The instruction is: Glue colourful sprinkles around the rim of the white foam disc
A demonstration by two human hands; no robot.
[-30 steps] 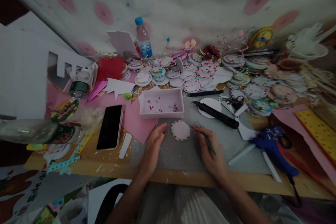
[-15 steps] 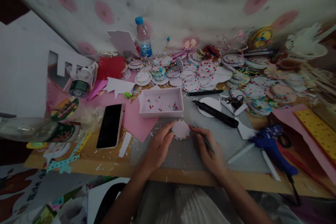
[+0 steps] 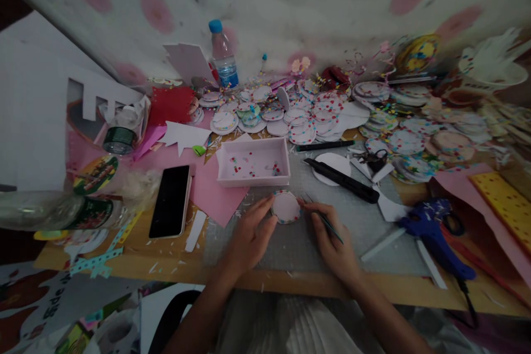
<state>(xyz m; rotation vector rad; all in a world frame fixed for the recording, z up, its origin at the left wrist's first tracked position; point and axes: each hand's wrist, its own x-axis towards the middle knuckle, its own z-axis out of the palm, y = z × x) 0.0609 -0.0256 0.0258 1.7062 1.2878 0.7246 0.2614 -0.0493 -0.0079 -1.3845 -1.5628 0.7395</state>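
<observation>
Pink-white round disc (image 3: 285, 206), dotted rim, 1 only in work, lies flat on grey mat (image 3: 290, 243) near mid table, just near of the pink tray. Left hand (image 3: 249, 238): fingertips pinch disc's left edge, thumb close by. Right hand (image 3: 332, 240): fingertips on disc's right edge, also gripping 1 thin dark-green tool (image 3: 329, 225) between fingers, tip pointing far-left. Pink tray (image 3: 254, 162), 1, shallow, a few confetti dots inside. Phone (image 3: 171, 200), 1, screen dark, left of mat on pink paper. Water bottle (image 3: 223, 55), 1, blue cap, label too blurred to read. Black knife-type tool (image 3: 340, 180), 1, lies diagonal right of tray. Blue glue gun (image 3: 435, 229), 1, near right. Finished dotted discs (image 3: 302, 119): many, too many to count, heaped far and far-right. Yellow dotted sheet (image 3: 501, 202), 1, right edge. Writing: partial letters on card below the near-left table edge, not legible. Room: bare mat around and near of hands, up to table's near edge; far side, left and right crowded.
</observation>
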